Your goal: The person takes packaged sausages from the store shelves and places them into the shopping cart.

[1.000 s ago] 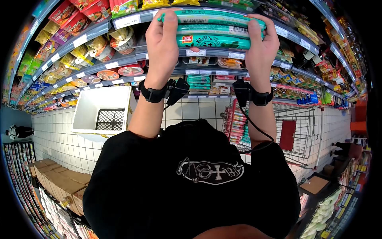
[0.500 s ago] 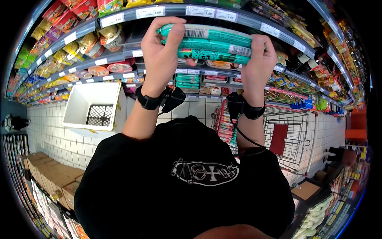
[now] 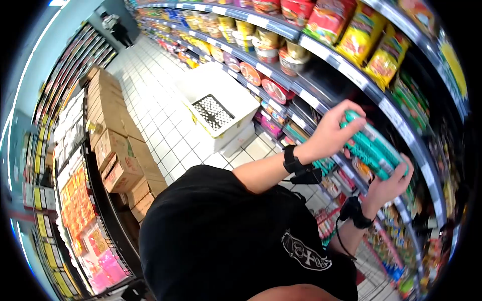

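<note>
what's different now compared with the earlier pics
The view has swung toward the person's left, so the white crate now shows nearer the picture's middle. The green packs, level across the picture before, now slant down to the right. Nothing was visibly taken up or let go: left hand and right hand still grip the packs' ends.

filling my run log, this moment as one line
left hand: grips end of teal tubular plastic packs; right hand: grips opposite end; white rectangular plastic bin: beside grey shelves

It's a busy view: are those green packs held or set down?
Held: the left hand grips one end of the green packs, the right hand the other.
</note>
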The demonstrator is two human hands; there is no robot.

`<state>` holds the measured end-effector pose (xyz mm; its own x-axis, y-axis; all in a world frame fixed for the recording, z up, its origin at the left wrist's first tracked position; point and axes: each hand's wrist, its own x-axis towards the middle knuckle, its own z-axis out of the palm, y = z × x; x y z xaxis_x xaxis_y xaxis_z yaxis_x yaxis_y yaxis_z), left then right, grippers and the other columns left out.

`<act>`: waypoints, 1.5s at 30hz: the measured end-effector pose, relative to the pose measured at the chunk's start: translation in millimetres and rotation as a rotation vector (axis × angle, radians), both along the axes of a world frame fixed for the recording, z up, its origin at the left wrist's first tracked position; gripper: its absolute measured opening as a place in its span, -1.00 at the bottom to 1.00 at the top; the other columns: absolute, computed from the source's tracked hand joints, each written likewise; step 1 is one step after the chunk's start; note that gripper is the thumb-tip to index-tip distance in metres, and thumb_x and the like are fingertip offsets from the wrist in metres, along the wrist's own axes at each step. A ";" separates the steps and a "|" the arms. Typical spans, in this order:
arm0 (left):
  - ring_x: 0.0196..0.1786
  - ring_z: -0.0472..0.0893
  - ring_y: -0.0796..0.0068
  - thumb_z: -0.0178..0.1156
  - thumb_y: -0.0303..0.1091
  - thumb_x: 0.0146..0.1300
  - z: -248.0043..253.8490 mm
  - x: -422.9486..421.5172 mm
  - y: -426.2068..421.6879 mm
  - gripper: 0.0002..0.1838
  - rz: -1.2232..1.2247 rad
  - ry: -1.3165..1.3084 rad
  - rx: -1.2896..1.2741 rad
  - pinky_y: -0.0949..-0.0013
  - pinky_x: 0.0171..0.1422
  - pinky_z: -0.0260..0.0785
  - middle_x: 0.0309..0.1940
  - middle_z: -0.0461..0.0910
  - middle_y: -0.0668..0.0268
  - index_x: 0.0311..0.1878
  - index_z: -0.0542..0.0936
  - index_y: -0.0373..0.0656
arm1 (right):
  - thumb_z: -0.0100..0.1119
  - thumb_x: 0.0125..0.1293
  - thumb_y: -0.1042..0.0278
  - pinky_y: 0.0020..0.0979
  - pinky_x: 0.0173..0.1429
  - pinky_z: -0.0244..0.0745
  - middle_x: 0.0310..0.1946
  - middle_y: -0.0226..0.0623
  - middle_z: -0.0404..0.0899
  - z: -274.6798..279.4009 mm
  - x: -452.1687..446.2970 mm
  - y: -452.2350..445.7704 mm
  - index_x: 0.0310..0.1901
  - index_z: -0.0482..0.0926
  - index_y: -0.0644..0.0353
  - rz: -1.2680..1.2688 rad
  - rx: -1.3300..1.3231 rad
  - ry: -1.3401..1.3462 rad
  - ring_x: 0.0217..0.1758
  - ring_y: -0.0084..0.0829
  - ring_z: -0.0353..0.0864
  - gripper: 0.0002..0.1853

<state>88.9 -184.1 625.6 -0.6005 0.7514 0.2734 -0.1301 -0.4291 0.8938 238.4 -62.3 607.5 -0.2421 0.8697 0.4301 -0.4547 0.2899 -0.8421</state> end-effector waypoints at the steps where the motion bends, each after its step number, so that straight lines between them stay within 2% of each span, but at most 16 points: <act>1: -0.31 0.46 0.74 0.22 -0.27 0.37 -2.2 -3.6 -1.1 -0.77 0.017 0.022 -0.004 0.57 -0.34 0.46 -0.28 0.48 0.43 -0.05 0.51 -0.19 | 0.03 0.48 0.25 -0.32 -0.26 0.73 -0.19 -0.20 0.55 0.7 -4.8 -3.0 0.01 0.44 0.25 0.010 -0.011 0.001 -0.21 -0.35 0.66 -0.75; 6: -0.29 0.46 0.75 0.23 -0.25 0.36 4.4 -12.8 -14.2 -0.75 -0.004 0.019 -0.082 0.55 -0.25 0.35 -0.33 0.51 0.46 -0.03 0.51 -0.18 | -0.01 0.50 0.25 -0.30 -0.27 0.75 -0.17 -0.18 0.55 4.6 -16.9 -9.4 0.07 0.43 0.23 0.005 -0.002 -0.044 -0.18 -0.32 0.67 -0.73; 10: -0.34 0.51 0.74 0.24 -0.30 0.34 -1.6 -27.9 -21.0 -0.70 0.031 0.057 -0.028 0.59 -0.39 0.38 -0.30 0.53 0.43 0.05 0.47 -0.19 | 0.00 0.50 0.23 -0.26 -0.16 0.73 -0.14 -0.15 0.56 5.0 -33.2 -20.3 0.12 0.40 0.23 0.107 -0.024 0.043 -0.17 -0.30 0.67 -0.70; 12: -0.36 0.54 0.69 0.26 -0.38 0.30 4.9 -27.8 -23.3 -0.63 0.097 0.064 -0.032 0.55 -0.38 0.48 -0.01 0.45 0.35 0.14 0.45 -0.16 | 0.06 0.46 0.25 -0.25 -0.12 0.67 -0.07 -0.06 0.58 12.7 -33.6 -26.5 0.23 0.36 0.19 -0.001 0.008 -0.030 -0.15 -0.31 0.65 -0.62; 14: -0.33 0.58 0.66 0.27 -0.46 0.26 -1.2 -17.0 -19.2 -0.60 0.043 0.123 -0.026 0.55 -0.36 0.54 0.07 0.44 0.34 0.16 0.46 -0.16 | 0.09 0.44 0.34 -0.36 -0.15 0.61 -0.05 -0.11 0.59 17.6 -27.1 -44.9 0.29 0.32 0.14 -0.044 -0.064 0.036 -0.11 -0.35 0.63 -0.57; 15: -0.36 0.59 0.64 0.26 -0.40 0.30 -5.7 -39.4 -19.3 -0.61 0.193 0.291 0.034 0.54 -0.37 0.56 -0.04 0.48 0.31 0.17 0.45 -0.16 | 0.10 0.43 0.33 -0.39 -0.13 0.62 -0.01 -0.08 0.58 17.7 -42.7 -36.6 0.30 0.30 0.13 -0.011 -0.028 -0.010 -0.06 -0.37 0.62 -0.56; 17: -0.33 0.59 0.67 0.27 -0.38 0.30 -15.4 -22.1 -13.1 -0.65 0.136 0.284 0.000 0.54 -0.37 0.55 -0.15 0.56 0.32 0.12 0.49 -0.19 | 0.12 0.43 0.36 -0.46 -0.14 0.58 -0.08 -0.24 0.55 15.1 -24.4 -42.8 0.27 0.32 0.14 0.028 -0.066 0.103 -0.07 -0.45 0.59 -0.58; 19: -0.42 0.58 0.66 0.24 -0.34 0.34 1.3 -15.8 -31.2 -0.73 0.027 0.062 -0.016 0.49 -0.54 0.53 -0.33 0.59 0.32 0.05 0.52 -0.18 | 0.11 0.44 0.37 -0.49 -0.15 0.56 -0.14 -0.29 0.53 16.0 -16.9 -42.3 0.24 0.31 0.18 0.159 -0.001 0.154 -0.13 -0.49 0.59 -0.60; 22: -0.44 0.63 0.59 0.21 -0.31 0.38 0.2 -38.0 -26.7 -0.72 -0.046 -0.007 0.093 0.48 -0.53 0.53 -0.34 0.62 0.29 0.04 0.53 -0.26 | 0.07 0.46 0.32 -0.47 -0.23 0.61 -0.16 -0.31 0.60 9.9 -38.8 -21.2 0.12 0.44 0.22 0.103 0.182 0.096 -0.22 -0.52 0.64 -0.72; 25: -0.36 0.67 0.47 0.13 -0.22 0.44 -2.4 -36.9 -32.5 -0.65 -0.059 0.061 0.035 0.42 -0.52 0.52 -0.21 0.63 0.17 0.10 0.48 -0.32 | 0.05 0.49 0.27 -0.55 -0.32 0.56 -0.18 -0.38 0.61 13.2 -39.2 -32.6 0.12 0.47 0.22 0.168 0.062 0.198 -0.24 -0.64 0.63 -0.71; 28: -0.40 0.66 0.52 0.14 -0.24 0.43 -4.8 -38.0 -29.8 -0.68 -0.094 -0.026 0.100 0.46 -0.50 0.57 -0.32 0.64 0.23 0.07 0.53 -0.30 | 0.05 0.50 0.24 -0.59 -0.38 0.50 -0.20 -0.42 0.61 16.9 -38.7 -34.7 0.14 0.47 0.19 0.200 0.083 0.172 -0.28 -0.67 0.61 -0.70; 29: -0.40 0.66 0.52 0.14 -0.24 0.43 -5.2 -38.3 -30.5 -0.68 -0.094 -0.026 0.099 0.46 -0.50 0.57 -0.32 0.64 0.23 0.07 0.53 -0.30 | 0.06 0.46 0.32 -0.48 -0.06 0.48 -0.13 -0.29 0.61 16.6 -46.3 -42.4 0.18 0.43 0.37 0.102 -0.038 0.198 -0.18 -0.56 0.56 -0.63; 33: -0.34 0.67 0.49 0.09 -0.20 0.46 -9.2 -40.8 -31.1 -0.66 -0.121 0.032 0.105 0.44 -0.47 0.55 -0.25 0.63 0.22 0.11 0.51 -0.27 | -0.03 0.48 0.44 -0.52 0.07 0.43 -0.12 -0.35 0.59 19.5 -39.7 -47.4 0.14 0.46 0.33 0.080 -0.044 0.116 -0.09 -0.58 0.54 -0.72; 37: -0.33 0.66 0.48 0.06 -0.18 0.48 -9.4 -40.9 -30.5 -0.65 -0.117 0.058 0.079 0.41 -0.47 0.52 -0.20 0.63 0.18 0.13 0.48 -0.24 | 0.02 0.48 0.37 -0.57 -0.04 0.43 -0.20 -0.39 0.60 19.8 -40.3 -49.7 -0.02 0.53 0.29 0.046 -0.055 0.138 -0.17 -0.65 0.52 -0.80; 39: -0.34 0.66 0.48 0.06 -0.18 0.49 -12.8 -41.9 -30.4 -0.65 -0.113 0.045 0.077 0.42 -0.48 0.52 -0.21 0.63 0.18 0.12 0.48 -0.26 | 0.04 0.50 0.21 -0.61 -0.42 0.44 -0.22 -0.46 0.60 9.1 -35.3 -41.9 0.10 0.48 0.16 0.146 0.032 0.105 -0.31 -0.68 0.59 -0.73; 45: -0.40 0.64 0.50 0.03 -0.02 0.48 -17.5 -44.7 -24.2 -0.55 -0.044 -0.006 0.008 0.45 -0.53 0.47 -0.26 0.64 0.21 0.03 0.49 -0.31 | 0.00 0.52 0.17 -0.53 -0.32 0.55 -0.24 -0.44 0.57 -7.9 -34.5 -35.3 -0.02 0.46 0.17 0.169 0.050 0.061 -0.27 -0.64 0.60 -0.76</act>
